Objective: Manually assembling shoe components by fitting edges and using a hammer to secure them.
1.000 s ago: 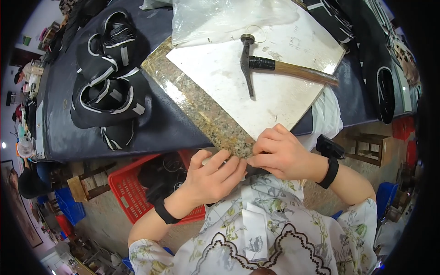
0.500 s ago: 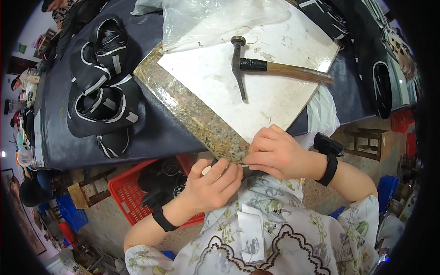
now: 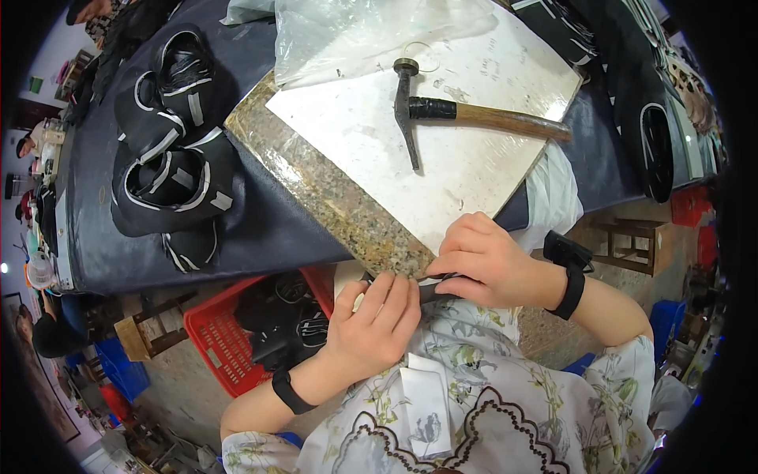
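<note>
The fingers of the right hand [image 3: 482,265] are pinched on a dark piece [image 3: 429,293]; those of the left hand [image 3: 373,320] are curled over it, their grip hidden. The piece is held between the hands, near each, at the close corner of the stone slab [image 3: 347,213] on the counter [image 3: 276,229]. Its visible length is laid left to right; plain blackish material is shown.

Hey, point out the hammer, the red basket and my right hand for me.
Hammer [image 3: 482,118]: head view, on its wooden handle.
Red basket [image 3: 219,337]: head view, on its perforated side wall.
Right hand [image 3: 480,262]: head view, on the back of the hand.
</note>
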`<state>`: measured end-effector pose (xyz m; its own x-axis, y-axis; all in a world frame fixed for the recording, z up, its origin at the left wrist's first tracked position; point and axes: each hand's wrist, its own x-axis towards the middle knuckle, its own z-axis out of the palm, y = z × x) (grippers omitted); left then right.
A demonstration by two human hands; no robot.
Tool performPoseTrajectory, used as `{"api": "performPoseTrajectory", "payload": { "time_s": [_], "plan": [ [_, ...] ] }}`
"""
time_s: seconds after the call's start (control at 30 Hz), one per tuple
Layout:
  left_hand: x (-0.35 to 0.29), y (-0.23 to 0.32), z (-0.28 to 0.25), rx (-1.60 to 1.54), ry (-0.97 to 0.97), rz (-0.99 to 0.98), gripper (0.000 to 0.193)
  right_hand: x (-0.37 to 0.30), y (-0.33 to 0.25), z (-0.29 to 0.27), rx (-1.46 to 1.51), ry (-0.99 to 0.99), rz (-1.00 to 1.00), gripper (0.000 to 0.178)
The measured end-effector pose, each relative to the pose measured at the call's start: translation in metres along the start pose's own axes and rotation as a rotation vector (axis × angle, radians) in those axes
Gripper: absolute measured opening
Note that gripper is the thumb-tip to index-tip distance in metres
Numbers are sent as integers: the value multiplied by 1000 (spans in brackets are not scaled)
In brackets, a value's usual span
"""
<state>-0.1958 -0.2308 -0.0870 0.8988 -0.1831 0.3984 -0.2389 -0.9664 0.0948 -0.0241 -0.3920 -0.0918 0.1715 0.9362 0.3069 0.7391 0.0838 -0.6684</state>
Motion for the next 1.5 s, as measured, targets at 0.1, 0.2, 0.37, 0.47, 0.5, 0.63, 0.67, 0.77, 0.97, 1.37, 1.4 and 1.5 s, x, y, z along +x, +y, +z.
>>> {"api": "performPoseTrajectory", "payload": {
  "time_s": [0.1,0.2,0.37,0.47,0.5,0.63,0.67,0.77,0.97,1.37,1.4,1.5],
  "plan": [
    [1,-1,0,-63,-25,-37,25,2,-3,-3,-15,-4,26,25],
    [6,-4,3,-168,42,-98,21,2,-2,-6,-45,-41,36,27],
    [34,-15,1,-429,-67,-183,14,2,6,-7,-45,-63,12,30],
    [36,-11,3,-381,-136,-149,16,0,4,-7,-1,12,10,29],
    [35,-9,3,-350,-126,-175,24,-5,-4,-11,-5,84,49,25],
    [37,-1,-3,-452,-127,-246,24,-59,-20,-27,614,-7,277,12],
    [44,2,-6,-537,-100,-273,22,-71,-30,-21,614,4,283,12],
    [53,17,0,-702,-47,-314,15,-99,-62,8,994,-74,799,18],
    [42,43,13,-835,-62,-361,10,-78,-70,54,1742,914,805,26],
    [45,35,-12,-340,-162,106,29,-90,-75,52,1315,720,680,22],
    [43,34,-9,-340,-161,101,29,-88,-75,51,1209,669,655,23],
    [42,27,1,-441,-119,43,24,-83,-75,51,1404,769,756,23]
  ]
}}
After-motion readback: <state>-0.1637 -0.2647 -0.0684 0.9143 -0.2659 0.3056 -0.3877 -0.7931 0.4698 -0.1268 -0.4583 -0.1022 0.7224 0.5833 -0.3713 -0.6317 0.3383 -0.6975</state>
